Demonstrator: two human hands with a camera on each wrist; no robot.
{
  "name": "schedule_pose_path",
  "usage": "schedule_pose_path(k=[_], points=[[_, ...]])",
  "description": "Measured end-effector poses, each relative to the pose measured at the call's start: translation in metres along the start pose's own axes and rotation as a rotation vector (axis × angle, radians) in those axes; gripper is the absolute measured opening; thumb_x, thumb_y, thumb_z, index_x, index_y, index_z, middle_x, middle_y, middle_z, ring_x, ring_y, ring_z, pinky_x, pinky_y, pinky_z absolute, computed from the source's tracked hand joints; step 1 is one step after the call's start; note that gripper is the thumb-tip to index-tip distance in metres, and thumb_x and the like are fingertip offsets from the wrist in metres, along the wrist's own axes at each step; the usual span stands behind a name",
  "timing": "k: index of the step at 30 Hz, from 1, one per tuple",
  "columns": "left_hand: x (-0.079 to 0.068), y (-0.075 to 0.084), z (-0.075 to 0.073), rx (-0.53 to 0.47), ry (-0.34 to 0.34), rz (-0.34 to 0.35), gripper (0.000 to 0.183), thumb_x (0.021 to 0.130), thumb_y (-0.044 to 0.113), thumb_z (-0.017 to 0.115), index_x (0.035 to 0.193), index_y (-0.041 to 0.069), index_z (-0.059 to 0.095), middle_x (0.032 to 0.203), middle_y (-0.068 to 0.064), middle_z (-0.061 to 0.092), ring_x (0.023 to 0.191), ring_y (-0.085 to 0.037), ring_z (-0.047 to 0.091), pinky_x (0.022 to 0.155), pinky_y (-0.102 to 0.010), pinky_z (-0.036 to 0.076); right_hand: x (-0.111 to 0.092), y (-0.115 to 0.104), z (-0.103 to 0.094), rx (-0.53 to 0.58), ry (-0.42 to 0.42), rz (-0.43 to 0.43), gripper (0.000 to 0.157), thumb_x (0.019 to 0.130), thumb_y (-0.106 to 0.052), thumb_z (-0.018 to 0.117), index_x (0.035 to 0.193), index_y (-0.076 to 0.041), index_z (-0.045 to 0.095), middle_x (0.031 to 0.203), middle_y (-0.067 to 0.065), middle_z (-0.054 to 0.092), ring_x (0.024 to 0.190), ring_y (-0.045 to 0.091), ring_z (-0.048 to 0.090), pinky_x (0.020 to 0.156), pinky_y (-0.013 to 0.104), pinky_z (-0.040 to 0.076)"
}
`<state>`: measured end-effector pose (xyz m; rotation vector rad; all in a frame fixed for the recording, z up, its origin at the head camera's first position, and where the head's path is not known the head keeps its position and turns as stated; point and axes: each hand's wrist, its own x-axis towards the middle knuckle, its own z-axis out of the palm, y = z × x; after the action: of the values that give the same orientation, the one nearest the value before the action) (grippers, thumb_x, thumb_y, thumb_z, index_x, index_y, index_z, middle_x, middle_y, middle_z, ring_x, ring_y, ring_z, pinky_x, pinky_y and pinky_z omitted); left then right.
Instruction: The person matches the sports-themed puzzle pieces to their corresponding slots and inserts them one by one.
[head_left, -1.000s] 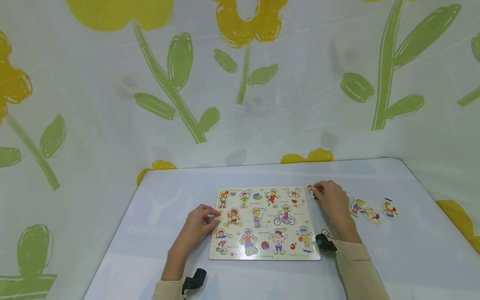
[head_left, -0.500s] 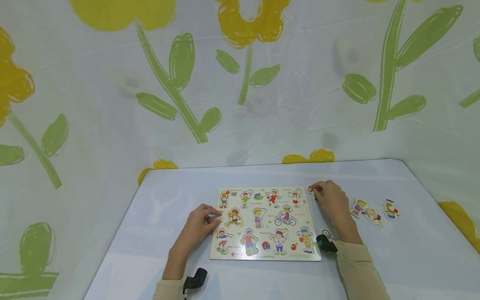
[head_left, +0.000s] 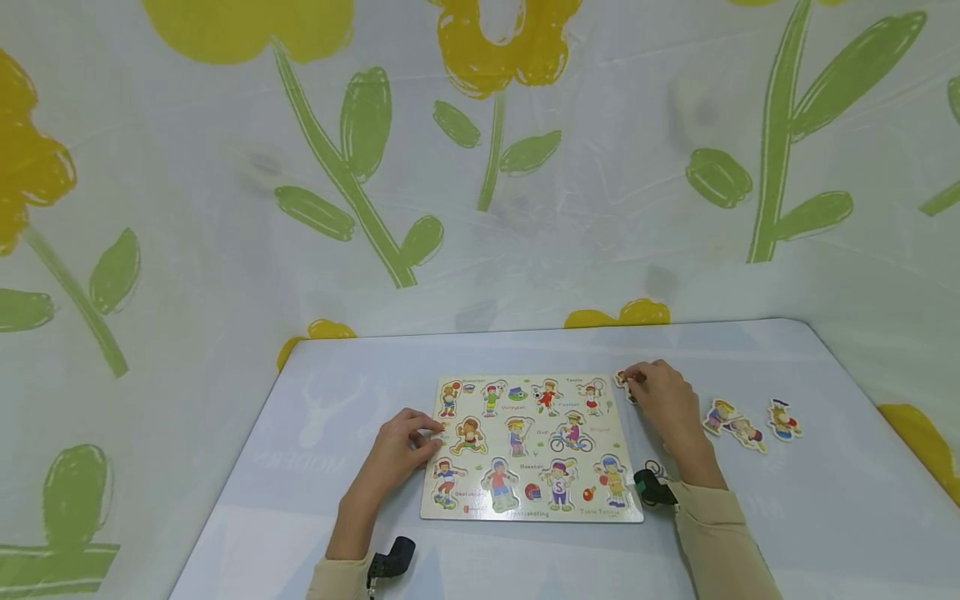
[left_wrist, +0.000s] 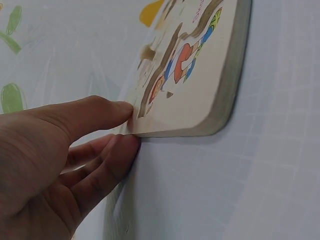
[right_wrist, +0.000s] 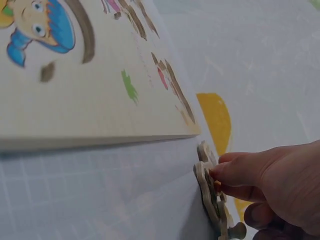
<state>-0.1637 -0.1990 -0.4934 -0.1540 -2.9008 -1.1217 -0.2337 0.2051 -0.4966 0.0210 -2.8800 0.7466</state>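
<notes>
A wooden puzzle board (head_left: 498,435) lies flat on the table, printed with children playing sports. My left hand (head_left: 401,450) pinches its left edge. In the left wrist view the thumb (left_wrist: 117,111) lies over the top face, with the fingers at the side of the edge. Just off the board's far right corner, my right hand (head_left: 663,400) pinches a wooden puzzle piece (head_left: 621,379) between thumb and finger. The right wrist view shows this puzzle piece (right_wrist: 207,187) tipped on its edge, with a small peg (right_wrist: 237,231) near its lower end; the fingers cover part of it.
Right of my right hand lie two touching puzzle pieces (head_left: 720,414) and a separate puzzle piece (head_left: 783,419). Another small piece (head_left: 652,467) shows partly behind the black wrist camera (head_left: 654,489). A flower-print sheet (head_left: 600,208) hangs behind the white table (head_left: 375,358).
</notes>
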Motion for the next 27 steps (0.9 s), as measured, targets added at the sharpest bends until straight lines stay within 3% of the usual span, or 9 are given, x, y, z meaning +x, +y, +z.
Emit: schedule_pose_path(k=[9, 16, 27], points=[[-0.002, 0.0, 0.0, 0.004, 0.007, -0.009, 0.015, 0.082, 0.008, 0.077, 0.096, 0.013, 0.075, 0.099, -0.003, 0.061, 0.072, -0.009, 0.053, 0.055, -0.018, 0.046, 0.002, -0.007, -0.002, 0.013, 0.005, 0.007, 0.023, 0.093, -0.019, 0.066, 0.112, -0.007, 0.07, 0.105, 0.015, 0.065, 0.086, 0.03, 0.062, 0.07, 0.045, 0.05], [-0.002, -0.001, 0.0, 0.001, 0.011, -0.004, 0.016, 0.082, 0.008, 0.077, 0.096, 0.012, 0.075, 0.098, -0.002, 0.061, 0.072, -0.008, 0.053, 0.054, -0.018, 0.046, 0.002, -0.019, -0.005, 0.028, 0.009, -0.068, 0.022, 0.093, -0.019, 0.067, 0.111, -0.008, 0.071, 0.102, 0.014, 0.066, 0.083, 0.028, 0.063, 0.066, 0.043, 0.051], [-0.001, 0.002, 0.0, -0.001, -0.002, -0.029, 0.016, 0.082, 0.01, 0.077, 0.098, 0.013, 0.075, 0.099, -0.002, 0.061, 0.073, -0.009, 0.053, 0.055, -0.018, 0.047, -0.004, -0.047, -0.006, 0.005, -0.082, -0.128, 0.017, 0.092, -0.019, 0.068, 0.105, -0.01, 0.073, 0.1, 0.011, 0.067, 0.079, 0.023, 0.062, 0.063, 0.039, 0.051]])
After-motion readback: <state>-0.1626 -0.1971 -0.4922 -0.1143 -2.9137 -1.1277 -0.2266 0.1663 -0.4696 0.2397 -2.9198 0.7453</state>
